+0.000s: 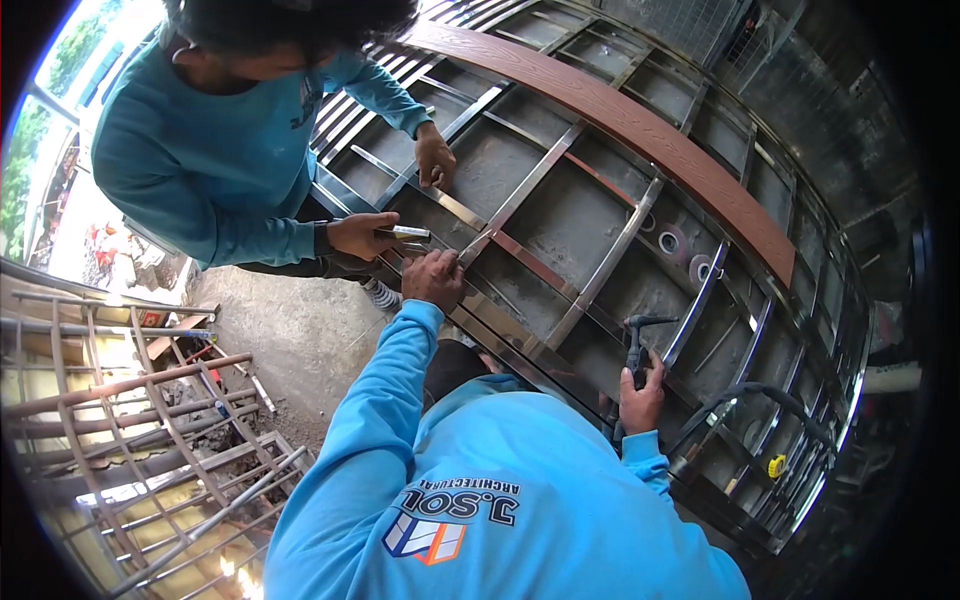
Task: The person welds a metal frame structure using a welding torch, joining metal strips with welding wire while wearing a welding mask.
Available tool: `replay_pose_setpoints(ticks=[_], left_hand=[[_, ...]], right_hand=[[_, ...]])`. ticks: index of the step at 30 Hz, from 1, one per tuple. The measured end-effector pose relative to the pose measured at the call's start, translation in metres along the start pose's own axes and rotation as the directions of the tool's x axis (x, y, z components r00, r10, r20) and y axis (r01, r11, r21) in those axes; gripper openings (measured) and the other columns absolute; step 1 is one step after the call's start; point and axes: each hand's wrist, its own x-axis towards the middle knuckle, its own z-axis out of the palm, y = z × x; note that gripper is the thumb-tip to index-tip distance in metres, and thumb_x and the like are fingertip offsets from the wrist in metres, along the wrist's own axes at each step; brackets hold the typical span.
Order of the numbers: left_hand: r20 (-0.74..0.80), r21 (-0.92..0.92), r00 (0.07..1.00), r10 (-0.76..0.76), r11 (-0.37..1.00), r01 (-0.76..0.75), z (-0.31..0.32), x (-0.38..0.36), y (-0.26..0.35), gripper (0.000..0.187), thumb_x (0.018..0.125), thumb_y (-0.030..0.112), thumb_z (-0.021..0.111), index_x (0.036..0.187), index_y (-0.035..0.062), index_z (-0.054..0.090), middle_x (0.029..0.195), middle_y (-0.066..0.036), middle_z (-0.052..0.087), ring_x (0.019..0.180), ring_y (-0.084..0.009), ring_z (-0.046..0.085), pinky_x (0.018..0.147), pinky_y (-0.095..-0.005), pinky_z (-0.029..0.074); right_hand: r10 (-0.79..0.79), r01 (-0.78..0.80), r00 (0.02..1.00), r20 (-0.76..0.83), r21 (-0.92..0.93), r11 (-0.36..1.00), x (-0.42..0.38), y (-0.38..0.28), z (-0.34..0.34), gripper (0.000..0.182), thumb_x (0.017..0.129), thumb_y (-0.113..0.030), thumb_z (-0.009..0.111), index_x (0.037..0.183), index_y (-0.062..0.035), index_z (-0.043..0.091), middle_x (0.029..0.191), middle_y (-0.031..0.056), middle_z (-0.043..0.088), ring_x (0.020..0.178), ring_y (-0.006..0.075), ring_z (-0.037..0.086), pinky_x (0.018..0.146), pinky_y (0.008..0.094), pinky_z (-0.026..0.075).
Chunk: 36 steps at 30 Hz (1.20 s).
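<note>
My left hand (432,278) rests on a shiny metal frame (560,315), its fingers curled over a joint of the bars. In my right hand (640,395) is a black welding torch (634,350), held upright over the frame with its head pointing right. A black hose (752,390) loops across the bars to the right of that hand. Close to my left hand, a co-worker's hand (362,236) holds a short light-coloured piece (408,233) that I cannot identify. The co-worker's other hand (434,158) touches the frame farther up.
A reddish-brown wood-grain plank (640,125) lies across the frame's far side. Several tape-like rolls (672,242) and a yellow tape measure (777,466) sit among the bars. The co-worker (210,150) stands at upper left. Metal tubing (150,400) is stacked at lower left.
</note>
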Motion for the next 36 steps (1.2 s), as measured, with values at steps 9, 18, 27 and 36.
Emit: replay_pose_setpoints(ticks=[9,18,27,36], left_hand=[[0.027,-0.006,0.999,-0.022,1.0,0.022,-0.004,0.001,0.003,0.019,0.084,0.029,0.069,0.098,0.0172,0.072,0.091,-0.006,0.07,0.09,-0.0301,0.068,0.088,-0.0446,0.045],[-0.106,-0.243,0.971,0.214,0.941,-0.234,0.007,0.005,0.026,0.026,0.085,0.017,0.065,0.109,0.0086,0.071,0.107,-0.017,0.071,0.099,-0.0372,0.068,0.088,-0.0498,0.052],[0.041,-0.142,0.981,0.19,0.973,-0.182,0.014,-0.003,0.025,0.023,0.083,0.02,0.068,0.105,0.0154,0.072,0.087,-0.007,0.067,0.082,-0.0295,0.065,0.069,-0.0454,0.046],[-0.077,-0.23,0.958,0.278,0.93,-0.288,0.017,-0.001,0.026,0.021,0.083,0.014,0.068,0.103,0.0064,0.071,0.093,-0.016,0.071,0.086,-0.0407,0.067,0.076,-0.0498,0.053]], right_hand=[[-0.003,0.004,1.0,0.026,-0.025,1.0,-0.001,-0.005,-0.004,0.061,0.092,-0.019,0.07,0.145,-0.0071,0.044,0.114,0.0255,0.067,0.102,0.0397,0.068,0.091,0.0466,0.053],[-0.028,0.029,0.999,0.033,-0.021,0.999,-0.003,0.001,-0.003,0.062,0.096,-0.013,0.066,0.15,-0.0041,0.037,0.114,0.0173,0.065,0.097,0.0209,0.063,0.086,0.0354,0.052],[0.085,-0.087,0.992,0.092,0.028,0.996,-0.004,-0.01,-0.004,0.066,0.093,-0.015,0.069,0.15,-0.0022,0.037,0.123,0.0245,0.064,0.107,0.0331,0.066,0.093,0.0429,0.053],[0.054,-0.05,0.998,0.029,-0.116,0.992,-0.009,-0.03,0.0,0.067,0.09,-0.024,0.072,0.148,-0.0114,0.04,0.12,0.0277,0.066,0.104,0.0445,0.068,0.088,0.0501,0.055]])
